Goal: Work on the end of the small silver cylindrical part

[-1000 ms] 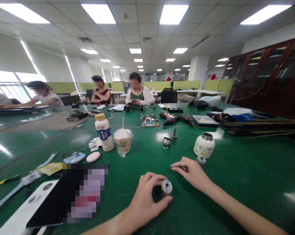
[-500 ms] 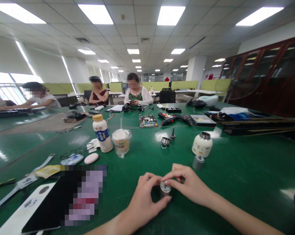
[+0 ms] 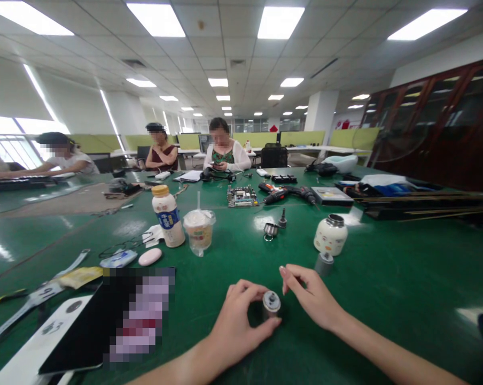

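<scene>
A small grey metal cylinder (image 3: 271, 306) stands upright on the green table, its pale round top showing a dark knob at the centre. My left hand (image 3: 241, 315) is closed around its side, thumb in front and fingers behind. To the right, my right hand (image 3: 311, 294) hovers apart from the cylinder. Its fingers are curled in toward the thumb, and I cannot make out whether something small is between them. Just behind this hand stands another grey cylinder (image 3: 325, 264), close to a cream open-topped bottle (image 3: 330, 237). Farther back lie a shiny metal cup-like part (image 3: 271, 230) and a dark spindle part (image 3: 282, 219).
At left are a capped drink bottle (image 3: 169, 222), a plastic cup with a straw (image 3: 199, 232), a pale oval case (image 3: 150, 257) and a black tablet (image 3: 89, 326). A circuit board (image 3: 242, 196) and power drills (image 3: 277, 196) lie farther back. Several people sit across the table.
My right hand has lifted off the cylinder's top and moved slightly right, uncovering the knob. My left hand keeps its hold on the cylinder in about the same place.
</scene>
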Tool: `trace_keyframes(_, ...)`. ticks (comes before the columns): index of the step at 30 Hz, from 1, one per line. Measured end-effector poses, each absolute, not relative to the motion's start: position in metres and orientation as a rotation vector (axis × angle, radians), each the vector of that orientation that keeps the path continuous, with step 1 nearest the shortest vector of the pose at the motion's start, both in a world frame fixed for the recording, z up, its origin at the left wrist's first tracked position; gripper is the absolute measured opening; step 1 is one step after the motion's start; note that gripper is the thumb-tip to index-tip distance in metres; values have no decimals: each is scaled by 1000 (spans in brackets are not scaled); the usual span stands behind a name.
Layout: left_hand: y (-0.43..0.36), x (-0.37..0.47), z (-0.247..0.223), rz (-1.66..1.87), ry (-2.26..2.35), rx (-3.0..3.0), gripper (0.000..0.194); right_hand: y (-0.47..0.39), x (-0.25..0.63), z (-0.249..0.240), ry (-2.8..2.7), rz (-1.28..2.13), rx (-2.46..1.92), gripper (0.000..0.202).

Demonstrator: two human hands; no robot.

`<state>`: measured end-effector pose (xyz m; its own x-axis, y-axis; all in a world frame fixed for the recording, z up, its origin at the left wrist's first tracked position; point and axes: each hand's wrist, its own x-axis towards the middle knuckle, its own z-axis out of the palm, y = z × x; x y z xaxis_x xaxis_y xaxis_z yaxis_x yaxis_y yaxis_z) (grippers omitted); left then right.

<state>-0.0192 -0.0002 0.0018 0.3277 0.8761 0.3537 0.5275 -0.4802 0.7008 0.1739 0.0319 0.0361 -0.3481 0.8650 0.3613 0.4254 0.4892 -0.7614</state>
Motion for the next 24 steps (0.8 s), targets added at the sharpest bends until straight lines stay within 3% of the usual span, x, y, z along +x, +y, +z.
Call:
trace_keyframes(8,-1,-19,4,995,1231,2163,31,24,169,38,-2135,728,-1044,13)
trace_keyframes(15,-1,-18,6,967,1250,2117,35,49,183,24,-1925,531,-1158,26)
trace_keyframes(20,-1,-18,6,967,1259,2096,35,68,201,2,-2008,455,-1182,8)
trace_keyframes(24,-1,-18,7,963,1256,2100,34,69,203,-7,-2060,450,-1153,16)
